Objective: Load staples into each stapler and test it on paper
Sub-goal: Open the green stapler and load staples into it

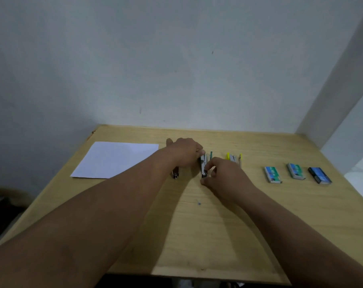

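While a white paper sheet [116, 160] lies toward the desk's [197, 235] far left corner, I see my left hand [184, 151] with fingers curled over the green stapler [203, 166] near the far edge, my right hand [222, 175] pinching its near end. Rightward sit a yellow stapler [234, 158] and three staple boxes [273, 175].

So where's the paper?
In the head view the paper lies flat on the table, far left, just left of the left hand and the staplers.
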